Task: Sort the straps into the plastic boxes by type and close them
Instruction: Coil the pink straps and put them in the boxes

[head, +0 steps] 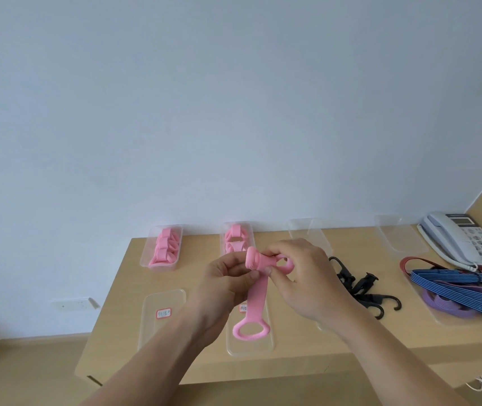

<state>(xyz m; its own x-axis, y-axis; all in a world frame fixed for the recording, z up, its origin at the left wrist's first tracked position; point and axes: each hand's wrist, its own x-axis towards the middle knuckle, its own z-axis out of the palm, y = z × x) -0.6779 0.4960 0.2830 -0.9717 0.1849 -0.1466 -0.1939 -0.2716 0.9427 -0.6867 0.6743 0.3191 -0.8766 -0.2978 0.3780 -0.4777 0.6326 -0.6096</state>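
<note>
In hand: pink silicone strap (258, 291), ring end hanging over a clear lid (266, 344), upper end apparently part-rolled; pinched between left hand (228, 276) and right hand (301, 271), fingers curled.
Done: far-left box (146, 256) and middle box (222, 238) holding rolled pink straps.
Outstanding: black hook straps (359, 285) and striped elastic bands (453, 291) unsorted on table (122, 288); empty boxes (307, 227) unfilled; no box lidded.
Judged: under half complete.
</note>
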